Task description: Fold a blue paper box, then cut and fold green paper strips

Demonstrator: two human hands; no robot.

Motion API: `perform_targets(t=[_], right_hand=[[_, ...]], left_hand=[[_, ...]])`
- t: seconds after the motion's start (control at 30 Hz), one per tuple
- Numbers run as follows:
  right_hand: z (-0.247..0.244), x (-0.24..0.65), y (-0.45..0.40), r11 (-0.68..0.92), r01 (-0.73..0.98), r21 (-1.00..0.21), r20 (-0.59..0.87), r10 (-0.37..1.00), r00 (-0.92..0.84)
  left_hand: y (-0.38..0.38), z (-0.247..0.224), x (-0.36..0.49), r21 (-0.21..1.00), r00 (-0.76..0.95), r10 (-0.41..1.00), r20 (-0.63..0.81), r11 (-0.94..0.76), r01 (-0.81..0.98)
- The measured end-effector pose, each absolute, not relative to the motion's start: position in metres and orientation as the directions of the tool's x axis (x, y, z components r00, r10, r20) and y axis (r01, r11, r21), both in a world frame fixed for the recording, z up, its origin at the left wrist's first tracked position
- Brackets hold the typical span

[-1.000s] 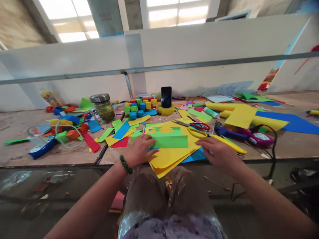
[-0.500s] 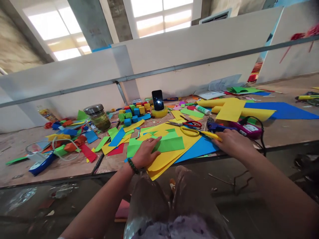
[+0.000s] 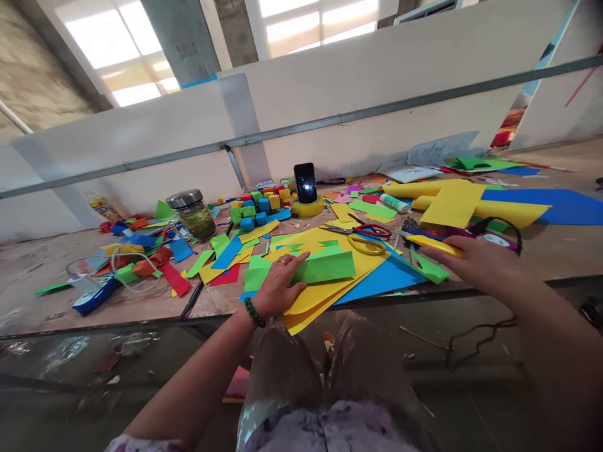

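My left hand [image 3: 280, 285] lies flat with its fingers stretched over a folded green paper [image 3: 328, 269], pressing it onto yellow sheets [image 3: 306, 307]. My right hand [image 3: 480, 260] is closed around a yellow utility knife [image 3: 436, 244], whose thin blade points left. That knife is held above a green paper strip [image 3: 429, 269] at the table's front edge. Between the hands, scissors with red handles [image 3: 377, 231] and scissors with yellow handles [image 3: 370, 246] rest on the papers. A blue sheet [image 3: 377, 282] shows from beneath the yellow ones.
Behind the papers stand a phone [image 3: 306, 183] on a yellow tape roll [image 3: 308, 207], coloured paper cubes [image 3: 248, 223] and a lidded glass jar [image 3: 195, 220]. A glue stick [image 3: 394, 203] and rolled yellow paper [image 3: 513, 212] lie right. At left is a blue power strip [image 3: 97, 297] with a white cable.
My right hand has moved right and lifted the yellow utility knife off the papers, uncovering the green strip. My left hand stays on the green paper. The view has shifted slightly.
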State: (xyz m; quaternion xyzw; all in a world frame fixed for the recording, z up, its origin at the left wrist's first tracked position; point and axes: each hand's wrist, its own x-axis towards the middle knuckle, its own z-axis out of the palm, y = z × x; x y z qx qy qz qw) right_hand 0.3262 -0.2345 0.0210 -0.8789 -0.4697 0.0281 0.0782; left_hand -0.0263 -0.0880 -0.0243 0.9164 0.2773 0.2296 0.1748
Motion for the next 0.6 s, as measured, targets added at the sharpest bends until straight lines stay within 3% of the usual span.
perform_targets(t=[0.07, 0.17, 0.3, 0.43, 0.6], right_hand=[[0.023, 0.325, -0.257, -0.548, 0.791, -0.271, 0.11, 0.799, 0.591], [0.021, 0.311, -0.289, -0.507, 0.668, -0.544, 0.156, 0.722, 0.675], [0.001, 0.279, -0.31, -0.325, 0.346, -0.88, -0.071, 0.811, 0.581], [-0.026, 0.264, -0.31, -0.36, 0.025, -0.933, -0.309, 0.834, 0.456], [-0.035, 0.27, -0.307, -0.41, 0.053, -0.91, -0.327, 0.793, 0.514]], left_hand=[[-0.09, -0.025, -0.029, 0.448, 0.749, 0.564, 0.348, -0.802, 0.396], [-0.092, -0.026, -0.033, 0.455, 0.775, 0.522, 0.357, -0.822, 0.344], [-0.091, -0.026, -0.035, 0.456, 0.82, 0.476, 0.319, -0.835, 0.308], [-0.088, -0.027, -0.034, 0.466, 0.835, 0.462, 0.3, -0.834, 0.294], [-0.091, -0.026, -0.037, 0.489, 0.856, 0.431, 0.285, -0.834, 0.257]])
